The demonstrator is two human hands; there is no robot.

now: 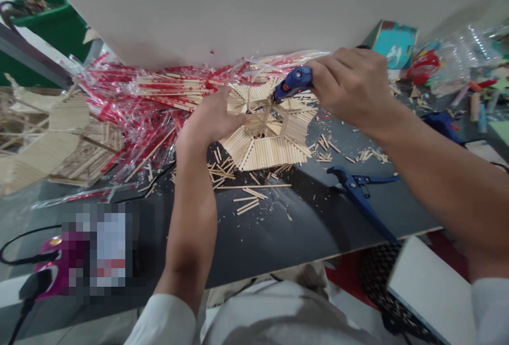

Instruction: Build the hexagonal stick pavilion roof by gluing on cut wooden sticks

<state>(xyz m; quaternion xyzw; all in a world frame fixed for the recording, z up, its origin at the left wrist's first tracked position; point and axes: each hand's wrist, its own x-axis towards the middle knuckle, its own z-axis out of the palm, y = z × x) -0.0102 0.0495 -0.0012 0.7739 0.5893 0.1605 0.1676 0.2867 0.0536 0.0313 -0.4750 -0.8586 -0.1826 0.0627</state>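
Observation:
A ring-like model of thin wooden sticks (274, 151) rests on the dark tabletop, with an opening in its middle. My left hand (209, 117) grips the model's left side, its thumb pointing inward and the other fingers partly hidden. In my right hand (353, 85) is a blue hot glue gun (296, 80), held from the upper right. Its nozzle points down at the far inner edge of the model; I cannot tell whether it touches the sticks. Short cut sticks (248, 204) lie scattered in front of the model.
A blue cutter (363, 196) lies at the right near the table edge. Plastic-wrapped stick bundles (159, 88) heap up behind my left hand. Another stick structure (59, 133) stands at the left. A magenta power strip (66, 260) with cables occupies the front left.

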